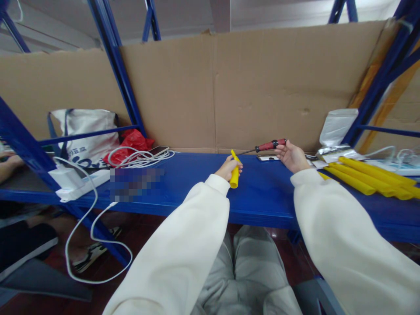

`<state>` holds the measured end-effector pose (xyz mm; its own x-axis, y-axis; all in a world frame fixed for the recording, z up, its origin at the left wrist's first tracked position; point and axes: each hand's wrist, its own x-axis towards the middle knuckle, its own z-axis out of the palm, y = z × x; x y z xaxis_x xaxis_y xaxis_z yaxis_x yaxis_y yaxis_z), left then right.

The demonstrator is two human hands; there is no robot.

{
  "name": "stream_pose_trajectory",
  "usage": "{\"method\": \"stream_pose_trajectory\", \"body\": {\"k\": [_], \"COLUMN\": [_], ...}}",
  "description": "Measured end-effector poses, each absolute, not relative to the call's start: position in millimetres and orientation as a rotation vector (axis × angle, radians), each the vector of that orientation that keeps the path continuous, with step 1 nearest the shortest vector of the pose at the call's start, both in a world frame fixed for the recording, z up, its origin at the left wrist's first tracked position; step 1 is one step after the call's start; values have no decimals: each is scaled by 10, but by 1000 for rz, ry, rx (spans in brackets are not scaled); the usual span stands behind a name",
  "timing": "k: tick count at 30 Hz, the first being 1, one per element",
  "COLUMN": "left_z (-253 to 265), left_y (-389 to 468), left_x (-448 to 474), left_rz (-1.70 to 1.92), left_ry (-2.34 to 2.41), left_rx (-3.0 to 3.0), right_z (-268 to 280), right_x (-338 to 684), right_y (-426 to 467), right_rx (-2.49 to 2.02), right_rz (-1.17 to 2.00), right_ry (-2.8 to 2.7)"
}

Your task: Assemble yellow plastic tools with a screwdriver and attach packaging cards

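Note:
My left hand [229,168] is closed around a short yellow tube [234,176], which stands tilted over the middle of the blue shelf. A screwdriver [271,145] with a red and black handle lies across the gap between my hands, its thin shaft pointing left to the tube. Whether the tip touches the tube or goes into it, I cannot tell. My right hand [293,155] pinches the butt end of the screwdriver's handle. Several longer yellow tubes [367,175] lie in a pile to the right, beyond my right sleeve.
A silver foil pouch [337,127] stands at the back right near a white power strip [398,167]. Leftward are a coiled white cable [144,158], a red plastic bag [133,142], a cloth bag [88,131] and a charger [67,177]. Another person's hand [11,164] shows far left.

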<state>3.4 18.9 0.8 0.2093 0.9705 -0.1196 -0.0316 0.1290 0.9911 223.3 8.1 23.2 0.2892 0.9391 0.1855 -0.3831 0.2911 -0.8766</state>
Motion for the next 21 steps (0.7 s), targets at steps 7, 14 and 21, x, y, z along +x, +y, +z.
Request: {"method": "stream_pose_trajectory", "body": {"k": [7, 14, 21], "left_z": [-3, -24, 6], "left_y": [216, 248, 206], "left_x": [35, 35, 31], "left_rz": [982, 981, 982], "left_ry": [1087, 1094, 1091], "left_rx": [1175, 1183, 1182], "right_z": [230, 179, 182], "right_x": [2230, 2290, 2242], "right_y": [89, 168, 123], "right_rx": [-801, -844, -796], "right_rz": [994, 1012, 932], "right_ry": [-812, -841, -904]}}
